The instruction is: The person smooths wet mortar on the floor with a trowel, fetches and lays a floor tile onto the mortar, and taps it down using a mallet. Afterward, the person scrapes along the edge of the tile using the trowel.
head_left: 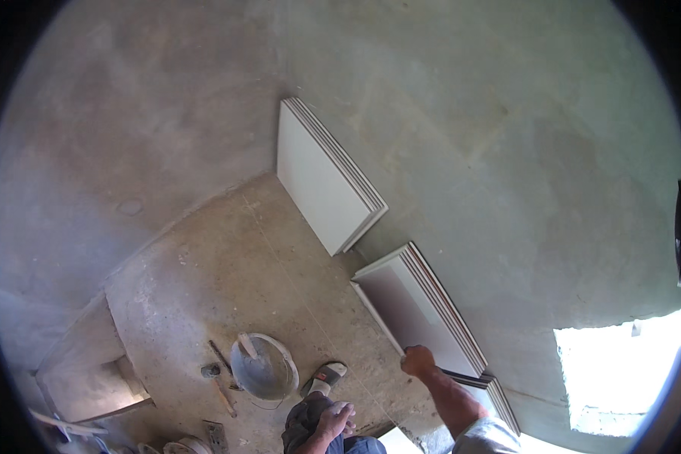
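Two plastered walls (537, 197) around a dusty floor (204, 295). Against the right-hand one, three leaning stacks of pale panels: far stack (321, 178) near the corner, middle stack (440, 306) closer, near stack (502, 403) partly behind the forearm. At the middle stack's outer side, a front panel (378, 319), gripped at its near end by the right hand (418, 361). To the left on the floor, a round bucket (296, 372). Over the knee, the left hand (336, 418), fingers curled; cannot tell whether around anything. Beside the bucket, a hammer (225, 399).
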`<state>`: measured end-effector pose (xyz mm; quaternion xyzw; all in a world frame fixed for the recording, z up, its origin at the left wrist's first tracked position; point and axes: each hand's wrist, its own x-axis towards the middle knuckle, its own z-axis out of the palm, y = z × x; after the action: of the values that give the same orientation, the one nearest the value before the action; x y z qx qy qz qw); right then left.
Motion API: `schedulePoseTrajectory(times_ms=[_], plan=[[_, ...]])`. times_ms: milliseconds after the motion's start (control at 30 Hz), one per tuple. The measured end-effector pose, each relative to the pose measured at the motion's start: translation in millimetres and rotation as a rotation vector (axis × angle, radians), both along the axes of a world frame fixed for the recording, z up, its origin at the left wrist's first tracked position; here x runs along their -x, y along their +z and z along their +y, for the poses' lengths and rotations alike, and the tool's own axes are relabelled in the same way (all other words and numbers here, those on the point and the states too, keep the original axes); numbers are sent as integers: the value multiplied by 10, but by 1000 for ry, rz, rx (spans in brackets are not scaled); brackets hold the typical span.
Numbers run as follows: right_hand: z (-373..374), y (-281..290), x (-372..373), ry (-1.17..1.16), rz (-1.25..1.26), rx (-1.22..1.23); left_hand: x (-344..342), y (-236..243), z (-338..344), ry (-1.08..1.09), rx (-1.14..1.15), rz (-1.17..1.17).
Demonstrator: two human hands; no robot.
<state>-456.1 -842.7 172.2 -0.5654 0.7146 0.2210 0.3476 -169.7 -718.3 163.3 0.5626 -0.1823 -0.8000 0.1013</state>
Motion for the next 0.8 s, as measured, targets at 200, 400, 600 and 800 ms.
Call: schedulePoseTrajectory(times_ms=[200,400,600,800], plan=[[-170,685,121,177,49,130,79,142,-24,0,149,-77],[216,2442,-227,-52,-64,165,128,-134,360,-75,257,-265],[1269,4663,-494,-301,-237,410,136,-616,679,131,410,-309],[3173,5893,-568,-381,-209,993,708,78,499,445,257,210]])
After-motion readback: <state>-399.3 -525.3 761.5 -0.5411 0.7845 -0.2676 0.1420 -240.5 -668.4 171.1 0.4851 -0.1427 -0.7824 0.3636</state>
